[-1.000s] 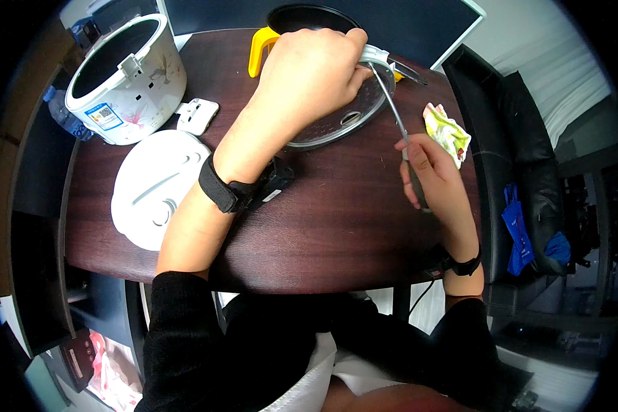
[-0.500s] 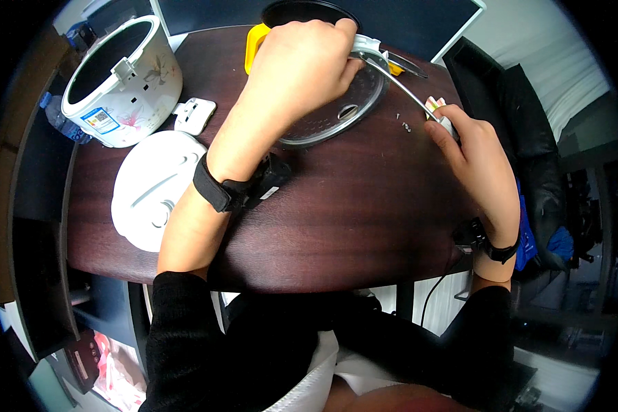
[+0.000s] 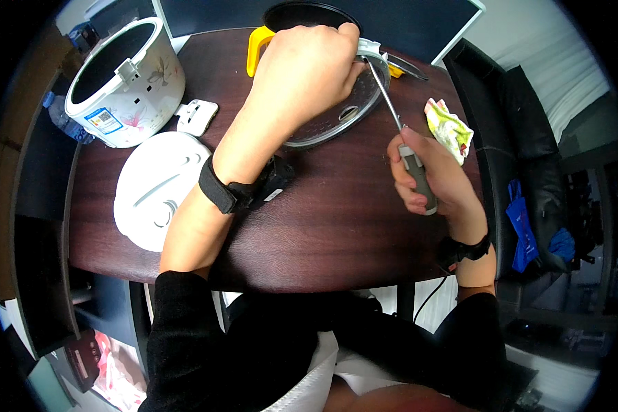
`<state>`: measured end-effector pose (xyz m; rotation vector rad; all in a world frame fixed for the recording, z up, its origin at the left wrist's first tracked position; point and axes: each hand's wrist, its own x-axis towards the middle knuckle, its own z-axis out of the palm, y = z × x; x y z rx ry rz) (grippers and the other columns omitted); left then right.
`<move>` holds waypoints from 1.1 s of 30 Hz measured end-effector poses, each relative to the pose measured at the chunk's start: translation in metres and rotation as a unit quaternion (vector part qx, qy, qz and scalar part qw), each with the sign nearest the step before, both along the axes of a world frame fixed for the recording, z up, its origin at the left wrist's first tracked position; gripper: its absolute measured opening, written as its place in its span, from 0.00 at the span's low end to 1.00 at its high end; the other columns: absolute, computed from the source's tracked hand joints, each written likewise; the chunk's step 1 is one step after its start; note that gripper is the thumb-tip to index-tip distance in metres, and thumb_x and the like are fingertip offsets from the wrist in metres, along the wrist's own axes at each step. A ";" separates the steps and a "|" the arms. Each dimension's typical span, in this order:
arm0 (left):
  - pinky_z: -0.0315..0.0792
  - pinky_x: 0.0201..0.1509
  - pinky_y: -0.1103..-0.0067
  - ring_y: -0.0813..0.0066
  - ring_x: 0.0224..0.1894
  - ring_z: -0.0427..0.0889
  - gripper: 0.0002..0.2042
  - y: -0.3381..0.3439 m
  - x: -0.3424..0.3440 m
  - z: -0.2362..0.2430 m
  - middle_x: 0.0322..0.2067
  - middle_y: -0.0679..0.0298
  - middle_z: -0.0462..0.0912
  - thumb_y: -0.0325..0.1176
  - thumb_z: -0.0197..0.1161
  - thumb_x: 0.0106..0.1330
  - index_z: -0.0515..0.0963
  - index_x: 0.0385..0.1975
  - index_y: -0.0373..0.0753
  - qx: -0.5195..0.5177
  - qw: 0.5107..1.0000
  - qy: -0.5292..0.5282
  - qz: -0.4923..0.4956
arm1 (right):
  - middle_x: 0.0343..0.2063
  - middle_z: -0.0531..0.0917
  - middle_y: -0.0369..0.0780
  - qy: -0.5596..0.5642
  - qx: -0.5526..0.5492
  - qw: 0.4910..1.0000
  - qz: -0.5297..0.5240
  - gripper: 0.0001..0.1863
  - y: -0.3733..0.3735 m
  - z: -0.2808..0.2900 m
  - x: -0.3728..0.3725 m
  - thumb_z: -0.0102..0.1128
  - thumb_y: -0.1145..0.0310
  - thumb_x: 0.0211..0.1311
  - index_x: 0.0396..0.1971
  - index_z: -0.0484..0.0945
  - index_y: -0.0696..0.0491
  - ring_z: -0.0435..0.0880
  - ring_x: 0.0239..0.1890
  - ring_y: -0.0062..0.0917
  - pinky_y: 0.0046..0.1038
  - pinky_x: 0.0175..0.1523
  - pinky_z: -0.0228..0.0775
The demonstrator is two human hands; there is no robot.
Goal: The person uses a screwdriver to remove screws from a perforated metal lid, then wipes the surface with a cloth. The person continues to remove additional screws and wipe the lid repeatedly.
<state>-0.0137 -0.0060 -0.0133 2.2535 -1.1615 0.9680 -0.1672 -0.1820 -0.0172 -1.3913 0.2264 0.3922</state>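
My left hand (image 3: 309, 72) is closed, its fingers curled at the far edge of a round see-through lid (image 3: 333, 134) with a grey rim. My wrist and knuckles hide part of the lid, and the exact grip is partly out of sight. In my right hand (image 3: 436, 168) is a screwdriver (image 3: 417, 172) with a grey handle, fingers wrapped around it. Its long metal shaft slants up and left to the white piece (image 3: 369, 47) on the lid's rim, next to my left fingertips. Whether the tip sits in a screw cannot be made out.
A white flowered rice cooker body (image 3: 165, 75) stands far left. Nearer are a white round cover (image 3: 144, 199) and small white part (image 3: 198, 117). Behind my left hand sit a black round pan (image 3: 316, 12) and yellow piece (image 3: 255, 49). A patterned cloth (image 3: 450, 130) lies right.
My right hand has moved left and nearer to me, turning the screwdriver steeper and uncovering the cloth. The small screws on the table are now mostly hidden. My left hand has barely moved.
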 end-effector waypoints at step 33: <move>0.75 0.33 0.69 0.54 0.29 0.84 0.19 0.005 0.012 0.005 0.25 0.52 0.82 0.48 0.63 0.61 0.79 0.39 0.36 0.008 0.998 0.051 -0.034 | 0.19 0.75 0.33 -0.188 -0.286 0.939 0.044 0.10 -0.066 0.023 0.009 0.49 0.69 0.71 0.46 0.75 0.54 0.73 0.19 0.13 0.15 0.22 0.63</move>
